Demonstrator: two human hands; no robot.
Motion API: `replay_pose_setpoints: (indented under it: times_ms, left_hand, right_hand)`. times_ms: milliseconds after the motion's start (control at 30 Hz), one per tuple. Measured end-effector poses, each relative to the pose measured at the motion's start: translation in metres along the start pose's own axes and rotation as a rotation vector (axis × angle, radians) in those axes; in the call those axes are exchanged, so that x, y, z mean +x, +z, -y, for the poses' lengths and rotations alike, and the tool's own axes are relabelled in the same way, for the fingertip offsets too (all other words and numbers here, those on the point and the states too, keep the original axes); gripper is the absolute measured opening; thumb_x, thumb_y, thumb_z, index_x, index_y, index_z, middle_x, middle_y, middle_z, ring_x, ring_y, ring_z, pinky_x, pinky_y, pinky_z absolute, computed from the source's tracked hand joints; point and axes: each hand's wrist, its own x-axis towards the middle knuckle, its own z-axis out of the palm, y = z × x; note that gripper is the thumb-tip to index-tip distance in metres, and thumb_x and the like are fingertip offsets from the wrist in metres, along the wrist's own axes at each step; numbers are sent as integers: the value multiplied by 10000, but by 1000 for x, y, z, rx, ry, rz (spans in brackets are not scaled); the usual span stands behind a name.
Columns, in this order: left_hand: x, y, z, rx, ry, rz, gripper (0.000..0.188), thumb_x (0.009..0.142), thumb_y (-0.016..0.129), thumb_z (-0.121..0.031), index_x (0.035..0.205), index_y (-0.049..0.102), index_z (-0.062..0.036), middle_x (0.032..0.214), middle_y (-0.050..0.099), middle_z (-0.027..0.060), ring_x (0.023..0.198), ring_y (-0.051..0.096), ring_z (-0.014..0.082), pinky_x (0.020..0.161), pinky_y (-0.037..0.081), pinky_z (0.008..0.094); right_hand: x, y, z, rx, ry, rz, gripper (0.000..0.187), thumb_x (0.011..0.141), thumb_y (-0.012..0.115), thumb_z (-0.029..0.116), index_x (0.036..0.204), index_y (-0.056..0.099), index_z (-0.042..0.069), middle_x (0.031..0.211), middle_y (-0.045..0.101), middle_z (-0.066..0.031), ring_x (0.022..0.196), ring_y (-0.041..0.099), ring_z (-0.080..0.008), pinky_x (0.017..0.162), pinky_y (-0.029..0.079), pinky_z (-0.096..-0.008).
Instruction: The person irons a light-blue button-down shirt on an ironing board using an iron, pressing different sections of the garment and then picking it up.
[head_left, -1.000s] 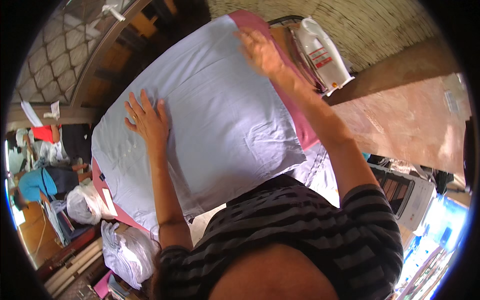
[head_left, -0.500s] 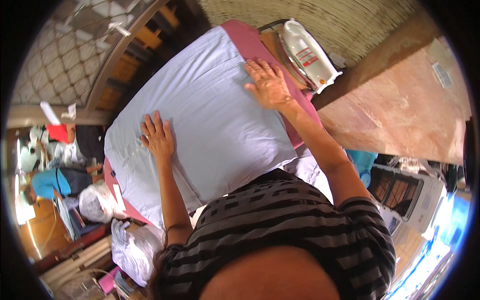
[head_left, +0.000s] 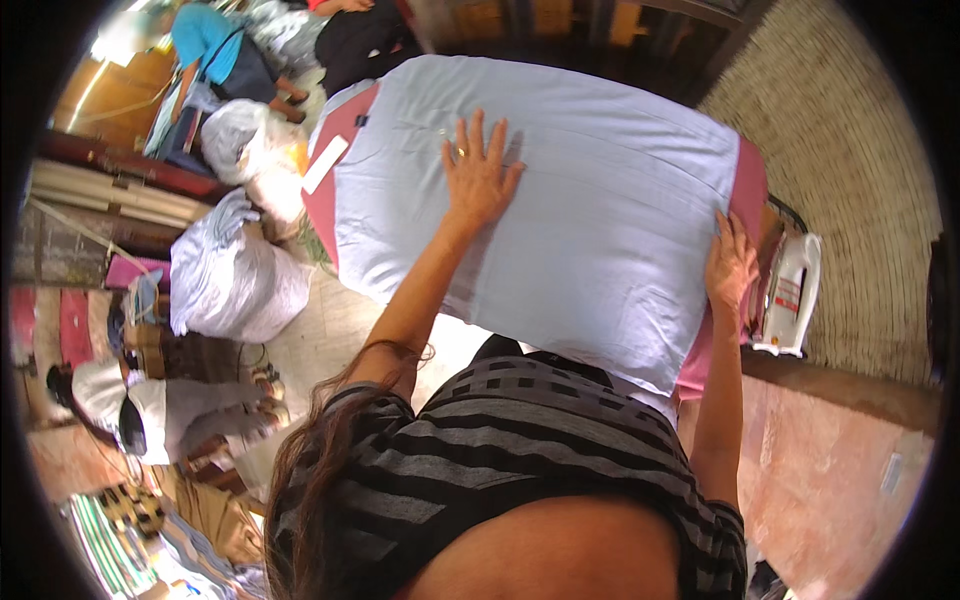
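A light blue piece of cloth point(head_left: 600, 190) lies spread over an ironing table with a dark pink cover point(head_left: 752, 178). My left hand point(head_left: 480, 178) rests palm down on its left half, fingers spread, a ring on one of them. Near the cloth's right edge my right hand point(head_left: 731, 262) lies with its fingers stretched out, holding nothing that I can see. Just beyond that hand, at the table's right end, a white iron point(head_left: 790, 295) with a red label sits on a brown rest.
White stuffed bags point(head_left: 235, 285) stand on the floor at left. A person in a blue top point(head_left: 205, 40) and a person in dark trousers point(head_left: 365, 45) are at the far left; another person point(head_left: 180, 415) is at lower left. A woven wall point(head_left: 850, 200) borders the right.
My view has turned to the left, so the table now lies more crosswise. Both hands remain flat on the cloth, and the right one sits closer to the cloth's near right corner.
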Motion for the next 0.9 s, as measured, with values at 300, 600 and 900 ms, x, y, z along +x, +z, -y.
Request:
replay_pose_setpoints:
  times_ms: [300, 600, 900]
  left_hand:
    - [-59, -33, 147, 24, -365, 104, 702, 944, 513, -510, 1520, 355, -141, 1601, 246, 184, 1491, 156, 413, 1164, 104, 607]
    - [-12, -29, 207, 117, -252, -203, 399, 921, 596, -398, 1213, 644, -131, 1353, 529, 106, 1293, 430, 333, 996, 294, 561]
    - [91, 26, 202, 123, -250, -49, 320, 876, 647, -431, 931, 709, -122, 1052, 634, 125, 1049, 552, 373, 756, 422, 618]
  right_hand:
    - [7, 5, -12, -10, -19, 23, 457, 995, 486, 263, 1447, 478, 333, 1523, 406, 62, 1368, 395, -315, 1086, 304, -590]
    - [6, 6, -10, -36, 5, 40, 483, 975, 495, 226, 1448, 474, 323, 1536, 396, 60, 1390, 370, -308, 1107, 301, -561]
    - [14, 4, 0, -47, 15, 77, 470, 940, 550, 256, 1404, 504, 317, 1505, 428, 18, 1338, 426, -314, 1101, 323, -546]
